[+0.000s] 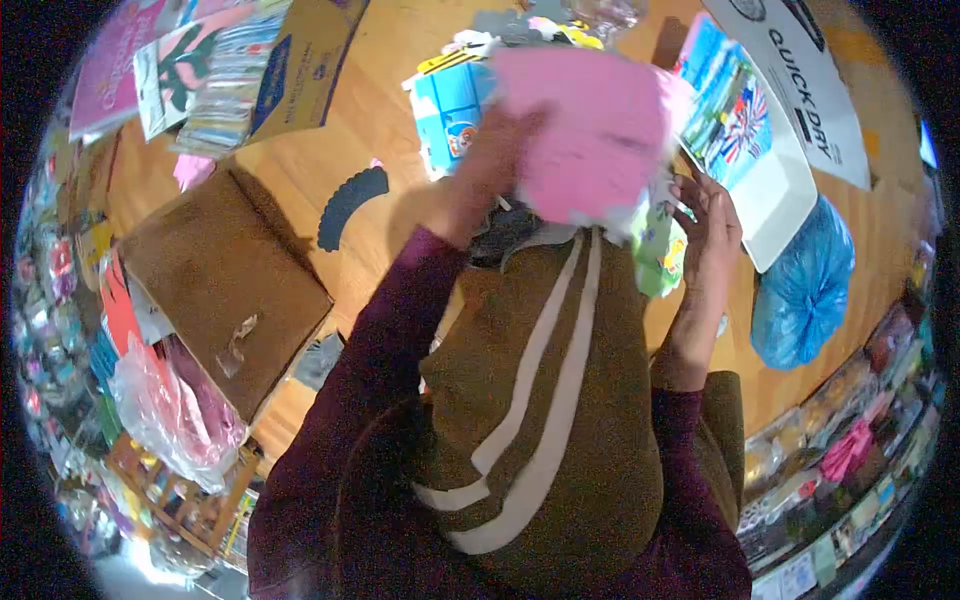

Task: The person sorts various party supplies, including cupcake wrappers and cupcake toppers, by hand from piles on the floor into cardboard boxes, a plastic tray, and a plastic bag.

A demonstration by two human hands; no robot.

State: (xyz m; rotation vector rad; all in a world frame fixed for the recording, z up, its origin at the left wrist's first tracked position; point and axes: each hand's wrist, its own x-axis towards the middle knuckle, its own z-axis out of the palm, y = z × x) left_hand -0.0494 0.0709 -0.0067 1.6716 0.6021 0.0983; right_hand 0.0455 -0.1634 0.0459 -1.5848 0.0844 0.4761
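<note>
My left hand point(497, 165), smeared by motion, is closed on the left side of a pink sheet point(600, 125) with a pale, uneven border. The sheet is raised in front of me, above my lap. My right hand point(710, 220) is beside the sheet's lower right corner, its fingers curled together in a pinch; I cannot tell what is in them. Right at those fingertips is a green printed piece point(655, 250) with small coloured pictures, partly under the pink sheet. Behind my left hand lies a blue card point(447, 110) with a cartoon figure.
A brown cardboard box point(225, 290) stands at left, near a dark scalloped paper strip point(352, 208). Colourful packets point(735, 115) lie by a white tray point(780, 200) at right. A blue plastic bag point(808, 285) sits beyond it. Packaged goods line the edges.
</note>
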